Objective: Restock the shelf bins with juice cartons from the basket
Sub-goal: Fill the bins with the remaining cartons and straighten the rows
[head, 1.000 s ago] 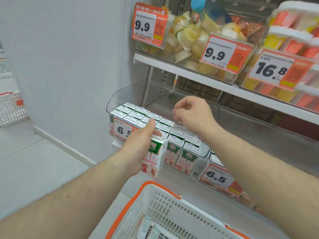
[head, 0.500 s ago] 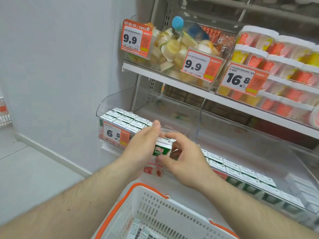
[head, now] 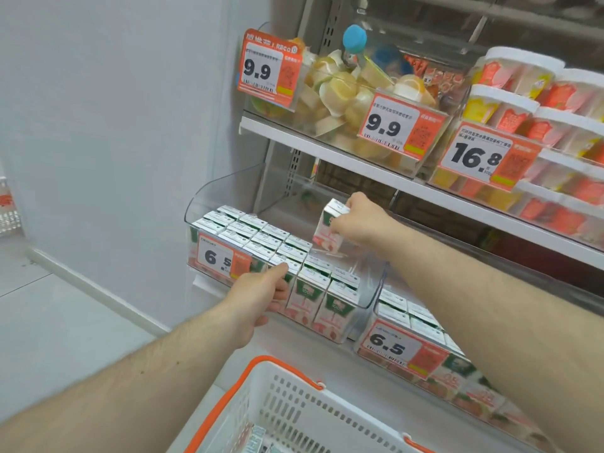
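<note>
My right hand (head: 358, 222) grips a pink, green and white juice carton (head: 327, 228), tilted, above the empty back right part of the left clear shelf bin (head: 209, 194). Several cartons (head: 268, 240) stand in rows in that bin. My left hand (head: 258, 297) rests against the bin's front, thumb on top of a front carton (head: 287, 261), fingers on the clear wall. The white basket with orange rim (head: 294, 397) is below, a few cartons showing at its bottom.
A second clear bin (head: 402, 348) with a 6.5 tag holds more cartons to the right. The shelf above (head: 327, 148) carries jelly cups and tubs behind 9.9 and 16.8 tags. A grey wall is on the left.
The carton passed from my left hand to my right hand, which lifted it up and back over the bin. My left hand dropped to the bin's front.
</note>
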### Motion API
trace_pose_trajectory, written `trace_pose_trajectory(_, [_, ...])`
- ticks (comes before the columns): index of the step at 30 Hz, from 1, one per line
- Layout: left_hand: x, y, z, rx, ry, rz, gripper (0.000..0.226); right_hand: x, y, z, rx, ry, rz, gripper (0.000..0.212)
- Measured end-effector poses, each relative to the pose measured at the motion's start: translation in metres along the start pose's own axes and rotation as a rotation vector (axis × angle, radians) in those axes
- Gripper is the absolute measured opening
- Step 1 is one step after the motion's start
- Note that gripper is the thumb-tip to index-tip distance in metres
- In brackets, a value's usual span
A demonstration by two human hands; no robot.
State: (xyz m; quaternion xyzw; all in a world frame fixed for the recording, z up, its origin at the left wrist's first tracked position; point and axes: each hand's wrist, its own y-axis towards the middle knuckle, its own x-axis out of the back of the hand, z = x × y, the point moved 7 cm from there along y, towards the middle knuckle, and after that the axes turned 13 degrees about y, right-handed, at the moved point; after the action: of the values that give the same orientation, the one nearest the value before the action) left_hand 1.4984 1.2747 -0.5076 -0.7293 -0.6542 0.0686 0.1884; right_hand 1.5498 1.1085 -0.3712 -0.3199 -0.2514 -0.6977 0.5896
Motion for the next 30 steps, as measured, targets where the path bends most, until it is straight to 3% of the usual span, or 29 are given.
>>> trace_pose_trajectory(3, [-0.005, 0.009, 0.004, 0.023, -0.008, -0.01, 0.042, -0.02, 0.024, -0.009, -0.113, -0.177, 0.11, 0.044])
trace_pose_trajectory(7, [-0.006, 0.013, 0.004, 0.005, -0.047, -0.069, 0.043, -0.044, 0.036, -0.03, -0.201, -0.347, 0.267, 0.034])
trace_pose_trajectory(10, [-0.011, 0.013, 0.004, -0.002, -0.097, -0.087, 0.031, -0.062, 0.043, -0.049, -0.291, -0.197, 0.349, 0.039])
trace_pose_trajectory(16, [-0.021, 0.016, 0.005, 0.038, -0.177, -0.122, 0.025, -0.068, 0.051, -0.065, -0.421, 0.326, 0.312, 0.094])
trace_pose_trajectory(20, [-0.022, 0.016, 0.006, 0.033, -0.188, -0.126, 0.022, -0.069, 0.05, -0.058, -0.409, 0.423, 0.334, 0.026])
trace_pose_trajectory(30, [-0.022, 0.015, 0.008, 0.044, -0.153, -0.074, 0.029, -0.073, 0.047, -0.066, -0.497, 0.37, 0.414, 0.027])
